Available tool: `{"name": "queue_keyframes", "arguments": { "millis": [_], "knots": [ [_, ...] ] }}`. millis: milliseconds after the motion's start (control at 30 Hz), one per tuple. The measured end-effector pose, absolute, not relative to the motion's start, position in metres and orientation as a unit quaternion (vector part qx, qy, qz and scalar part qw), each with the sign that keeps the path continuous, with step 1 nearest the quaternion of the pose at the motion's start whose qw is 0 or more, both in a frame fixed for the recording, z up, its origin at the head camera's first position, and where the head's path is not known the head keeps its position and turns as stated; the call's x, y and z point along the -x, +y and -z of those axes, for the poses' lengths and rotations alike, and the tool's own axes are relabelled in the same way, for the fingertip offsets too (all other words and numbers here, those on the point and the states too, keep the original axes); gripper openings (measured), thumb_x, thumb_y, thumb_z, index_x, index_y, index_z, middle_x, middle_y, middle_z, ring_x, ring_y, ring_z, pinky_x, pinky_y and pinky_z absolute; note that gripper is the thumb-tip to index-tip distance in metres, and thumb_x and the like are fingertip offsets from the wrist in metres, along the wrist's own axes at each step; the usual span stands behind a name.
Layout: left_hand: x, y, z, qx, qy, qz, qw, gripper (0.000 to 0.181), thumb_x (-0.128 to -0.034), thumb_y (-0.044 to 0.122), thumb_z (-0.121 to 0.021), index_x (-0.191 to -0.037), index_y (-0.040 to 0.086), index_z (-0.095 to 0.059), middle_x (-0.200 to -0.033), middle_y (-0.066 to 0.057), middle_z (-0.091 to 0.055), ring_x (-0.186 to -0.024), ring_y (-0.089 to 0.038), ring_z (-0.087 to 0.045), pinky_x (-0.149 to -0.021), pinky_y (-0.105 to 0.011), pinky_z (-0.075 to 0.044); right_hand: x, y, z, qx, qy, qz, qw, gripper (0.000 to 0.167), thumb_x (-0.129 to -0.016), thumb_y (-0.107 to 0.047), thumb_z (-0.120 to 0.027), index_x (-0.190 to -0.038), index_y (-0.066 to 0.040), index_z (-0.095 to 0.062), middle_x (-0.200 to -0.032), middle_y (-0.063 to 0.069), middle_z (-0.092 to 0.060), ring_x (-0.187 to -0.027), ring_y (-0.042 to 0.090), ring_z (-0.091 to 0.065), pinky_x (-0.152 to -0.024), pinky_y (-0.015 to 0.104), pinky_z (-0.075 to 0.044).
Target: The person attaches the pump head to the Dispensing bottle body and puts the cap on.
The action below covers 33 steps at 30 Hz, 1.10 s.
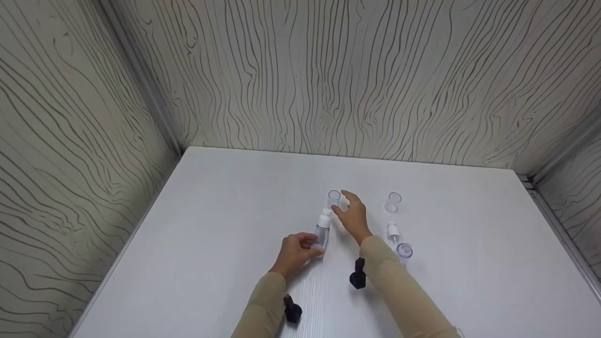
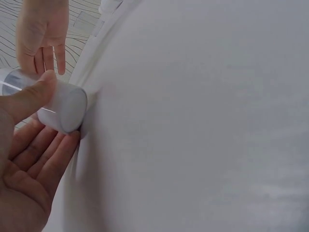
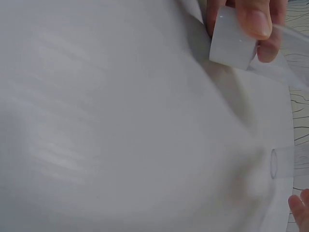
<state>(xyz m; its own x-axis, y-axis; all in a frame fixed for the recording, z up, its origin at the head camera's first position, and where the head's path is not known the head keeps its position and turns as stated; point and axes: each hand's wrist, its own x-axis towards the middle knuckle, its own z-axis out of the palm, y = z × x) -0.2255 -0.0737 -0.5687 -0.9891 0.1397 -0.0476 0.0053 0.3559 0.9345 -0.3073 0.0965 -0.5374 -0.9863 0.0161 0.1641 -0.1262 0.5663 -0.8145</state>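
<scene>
A clear pump bottle (image 1: 322, 233) with a white pump top (image 1: 324, 218) stands tilted slightly in the head view. My left hand (image 1: 296, 251) grips it low, thumb on one side and fingers on the other; its round base (image 2: 73, 110) faces the left wrist camera. Just beyond the pump top is a clear cap (image 1: 334, 196), upright on the table. Beside that cap my right hand (image 1: 353, 216) is spread, thumb and fingers apart. In the right wrist view, fingertips (image 3: 299, 208) show a gap from the clear cap (image 3: 285, 163).
Right of my right hand, another clear cap (image 1: 393, 203) stands on the white table (image 1: 225, 211). Nearer lie a loose white pump head (image 1: 393, 231) and a clear bottle (image 1: 404, 252), partly hidden by the right sleeve. Patterned walls (image 1: 300, 80) enclose the back and sides.
</scene>
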Motion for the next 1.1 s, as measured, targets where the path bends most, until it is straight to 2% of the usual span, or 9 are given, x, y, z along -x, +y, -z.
{"name": "queue_keyframes", "arguments": {
  "millis": [233,433,667,933,1100],
  "knots": [
    [0.2257,-0.0738,0.5702,-0.030,0.819,-0.569,0.065,0.038,-0.0771,0.016,-0.080,-0.110,0.001,-0.069,-0.105,-0.013,-0.073,-0.091,-0.018,-0.068,-0.083,-0.032,-0.058,0.3123,0.0974,0.5379,-0.080,-0.910,-0.404,0.044,0.053,-0.089,-0.006,-0.063,-0.138,0.005,-0.045,-0.148,0.027,-0.041,-0.140,0.043,-0.037,-0.118,0.051,-0.030],
    [0.2251,-0.0733,0.5699,-0.023,0.817,-0.573,0.068,0.038,-0.0771,0.016,-0.080,-0.110,0.001,-0.068,-0.107,-0.013,-0.072,-0.092,-0.019,-0.068,-0.085,-0.034,-0.058,0.3152,0.0967,0.5392,-0.099,-0.913,-0.394,0.028,0.053,-0.090,-0.003,-0.061,-0.140,0.004,-0.043,-0.151,0.025,-0.038,-0.141,0.042,-0.035,-0.119,0.052,-0.029],
    [0.2253,-0.0733,0.5691,-0.031,0.819,-0.570,0.061,0.038,-0.0765,0.016,-0.080,-0.109,0.000,-0.069,-0.105,-0.014,-0.073,-0.091,-0.018,-0.068,-0.083,-0.031,-0.058,0.3148,0.0954,0.5393,-0.111,-0.912,-0.395,0.020,0.053,-0.090,0.001,-0.059,-0.140,0.003,-0.044,-0.151,0.022,-0.039,-0.142,0.040,-0.035,-0.119,0.050,-0.029],
    [0.2249,-0.0757,0.5682,-0.053,0.820,-0.568,0.049,0.038,-0.0773,0.014,-0.079,-0.110,-0.003,-0.068,-0.105,-0.016,-0.073,-0.092,-0.024,-0.070,-0.082,-0.030,-0.059,0.3126,0.0932,0.5362,-0.113,-0.915,-0.384,0.057,0.044,-0.085,0.003,-0.064,-0.128,0.007,-0.054,-0.135,0.025,-0.054,-0.130,0.041,-0.049,-0.113,0.049,-0.039],
    [0.2249,-0.0752,0.5685,-0.062,0.821,-0.567,0.040,0.038,-0.0767,0.012,-0.079,-0.108,-0.004,-0.068,-0.104,-0.018,-0.073,-0.092,-0.025,-0.071,-0.081,-0.028,-0.058,0.3127,0.0972,0.5394,-0.110,-0.907,-0.395,0.099,0.035,-0.083,0.006,-0.065,-0.117,0.010,-0.060,-0.117,0.025,-0.062,-0.110,0.038,-0.061,-0.099,0.048,-0.050]
  ]
}}
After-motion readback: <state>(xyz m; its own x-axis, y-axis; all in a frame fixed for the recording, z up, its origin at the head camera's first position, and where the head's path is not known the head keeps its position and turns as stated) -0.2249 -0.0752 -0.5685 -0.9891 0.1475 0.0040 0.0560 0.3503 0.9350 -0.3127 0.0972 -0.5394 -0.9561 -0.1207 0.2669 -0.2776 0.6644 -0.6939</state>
